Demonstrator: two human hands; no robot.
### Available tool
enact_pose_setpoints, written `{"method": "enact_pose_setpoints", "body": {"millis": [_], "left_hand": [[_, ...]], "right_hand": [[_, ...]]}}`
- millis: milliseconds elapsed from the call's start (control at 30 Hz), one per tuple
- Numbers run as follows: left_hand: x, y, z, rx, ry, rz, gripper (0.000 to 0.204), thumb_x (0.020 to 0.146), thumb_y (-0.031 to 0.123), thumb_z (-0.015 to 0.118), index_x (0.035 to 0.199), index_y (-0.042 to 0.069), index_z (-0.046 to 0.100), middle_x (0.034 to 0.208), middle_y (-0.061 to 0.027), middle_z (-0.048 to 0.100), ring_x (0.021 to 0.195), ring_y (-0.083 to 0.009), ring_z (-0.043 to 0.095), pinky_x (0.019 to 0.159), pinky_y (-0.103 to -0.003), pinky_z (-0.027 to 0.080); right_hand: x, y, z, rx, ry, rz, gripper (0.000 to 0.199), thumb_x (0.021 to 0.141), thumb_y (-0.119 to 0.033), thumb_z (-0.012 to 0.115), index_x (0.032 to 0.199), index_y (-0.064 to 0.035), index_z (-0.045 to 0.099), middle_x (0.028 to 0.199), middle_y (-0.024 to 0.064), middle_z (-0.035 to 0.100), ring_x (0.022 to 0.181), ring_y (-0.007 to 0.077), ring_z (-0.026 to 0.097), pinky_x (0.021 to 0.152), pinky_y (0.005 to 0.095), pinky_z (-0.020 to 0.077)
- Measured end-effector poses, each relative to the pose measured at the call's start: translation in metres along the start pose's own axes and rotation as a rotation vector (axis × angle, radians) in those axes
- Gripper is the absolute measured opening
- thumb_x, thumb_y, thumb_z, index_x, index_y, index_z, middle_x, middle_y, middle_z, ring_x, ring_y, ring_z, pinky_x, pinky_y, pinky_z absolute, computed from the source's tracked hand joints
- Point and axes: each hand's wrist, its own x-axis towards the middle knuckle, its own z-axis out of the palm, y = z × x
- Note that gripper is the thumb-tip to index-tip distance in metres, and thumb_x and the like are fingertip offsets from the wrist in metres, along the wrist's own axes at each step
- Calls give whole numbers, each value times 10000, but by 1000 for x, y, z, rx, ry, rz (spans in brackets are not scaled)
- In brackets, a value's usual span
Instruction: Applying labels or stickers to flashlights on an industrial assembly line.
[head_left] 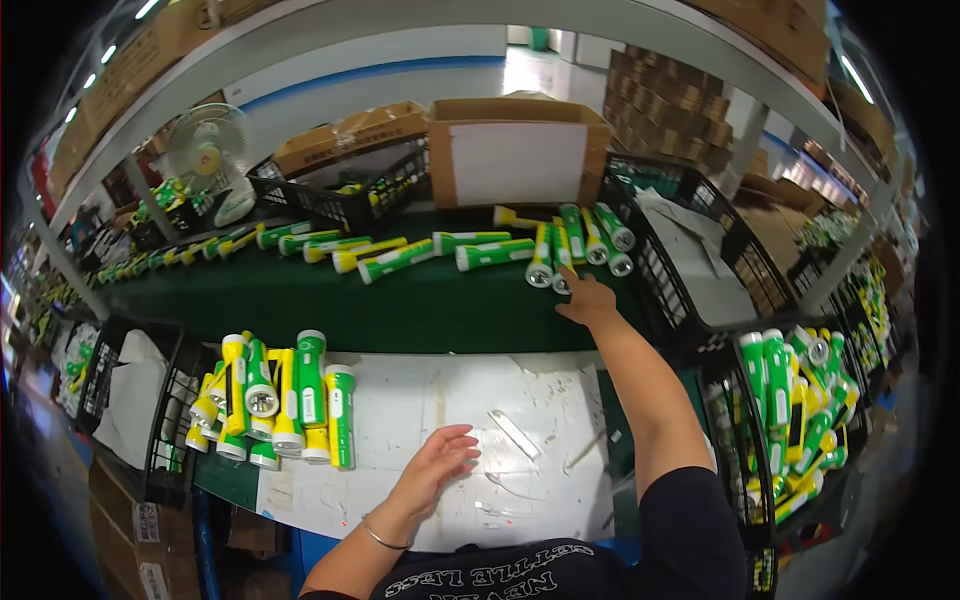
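A torch [561, 246] is touched by the right hand [591, 299], grip unclear; the left hand [436, 467] is held empty, loosely uncurled.

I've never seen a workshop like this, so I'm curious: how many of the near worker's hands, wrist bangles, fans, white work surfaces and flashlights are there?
Hands: 2 (left hand, right hand)
Bangle: 1
Fan: 1
White work surface: 1
Total: 5, leaving out the flashlights, which overlap too much to count.
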Motion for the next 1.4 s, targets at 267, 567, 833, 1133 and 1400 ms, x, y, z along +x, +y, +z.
{"method": "enact_pose_setpoints", "body": {"millis": [267, 567, 833, 1133, 1400], "left_hand": [[17, 5, -25, 235, 79, 172, 398, 872, 182, 569, 1227, 54, 444, 1158, -74, 520, 1050, -167, 514, 916, -296, 406], [48, -2, 23, 208, -593, -34, 486, 921, 343, 503, 1286, 47, 381, 1127, -157, 533, 1044, -231, 544, 905, -356, 436], [20, -22, 24, -388, -181, -228, 447, 959, 369, 369, 1246, 30, 421, 1062, -150, 572, 872, -246, 606, 772, -380, 524], [21, -27, 20, -364, 69, -281, 392, 909, 463, 441, 1084, 113, 447, 816, -72, 557, 663, -176, 552, 573, -315, 475], [16, -27, 23, -385, -3, -250, 303, 929, 348, 457, 1124, 120, 410, 832, -86, 550, 668, -165, 551, 574, -308, 488]], "right_hand": [[-61, -15, -60, 46, 278, -141, 474, 724, -294, 699, 1158, -279, 506, 894, 111, 538, 782, 310, 618, 648, 390, 500], [-196, -40, -106, 845, -449, -648, 508, 806, -329, 651, 1256, -161, 487, 1044, 93, 629, 852, 184, 599, 738, 272, 462], [-227, -66, -37, 885, -50, -406, 551, 797, -321, 645, 1280, -148, 444, 970, 86, 625, 605, 134, 554, 579, 261, 449], [-271, -52, 1, 1039, -181, -258, 459, 812, -345, 629, 1164, -79, 501, 886, 72, 633, 614, 171, 557, 596, 288, 440], [-283, -63, -7, 848, -28, -368, 176, 847, -204, 553, 835, -28, 558, 770, 136, 559, 661, 303, 565, 589, 368, 440]]}}
